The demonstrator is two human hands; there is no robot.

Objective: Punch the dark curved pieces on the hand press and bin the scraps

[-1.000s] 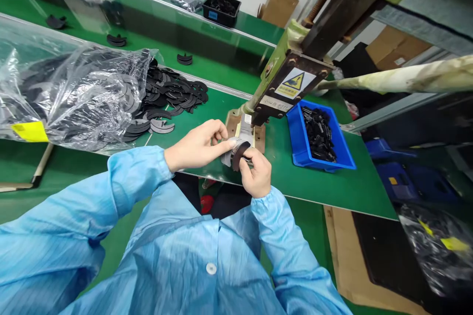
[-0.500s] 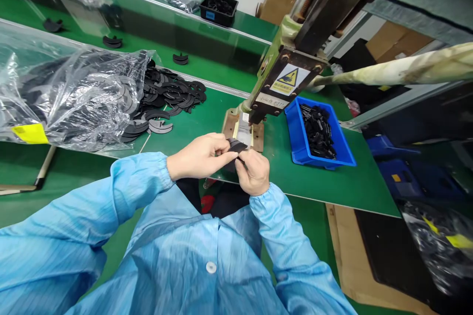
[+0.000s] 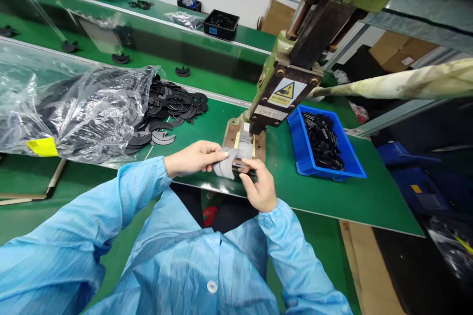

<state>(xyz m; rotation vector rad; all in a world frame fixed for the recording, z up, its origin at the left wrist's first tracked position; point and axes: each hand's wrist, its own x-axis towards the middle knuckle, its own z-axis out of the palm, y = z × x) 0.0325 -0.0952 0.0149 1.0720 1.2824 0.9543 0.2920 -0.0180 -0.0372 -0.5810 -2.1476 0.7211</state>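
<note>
My left hand (image 3: 195,158) is closed, its thumb and fingers pinching a curved, crescent-shaped flat piece (image 3: 224,168) that catches the light and looks grey. The piece is tilted just in front of the base plate (image 3: 260,147) of a green press (image 3: 275,93). To its right, my right hand (image 3: 261,184) has thumb and forefinger curled round something small and dark at the front of the press; what it is cannot be made out. A pile of black crescent pieces (image 3: 177,103) spills from a clear plastic bag (image 3: 92,108) on the left.
A blue bin (image 3: 301,157) full of small black parts stands right of the press. Behind runs a green belt (image 3: 148,66) carrying spaced crescent pieces. A black bin (image 3: 221,34) sits further back. A wrapped bar (image 3: 399,81) juts in from the right.
My hands have moved slightly apart. The crescent piece has turned from dark and edge-on to showing its grey, lit face in my left hand. The view has shifted a little.
</note>
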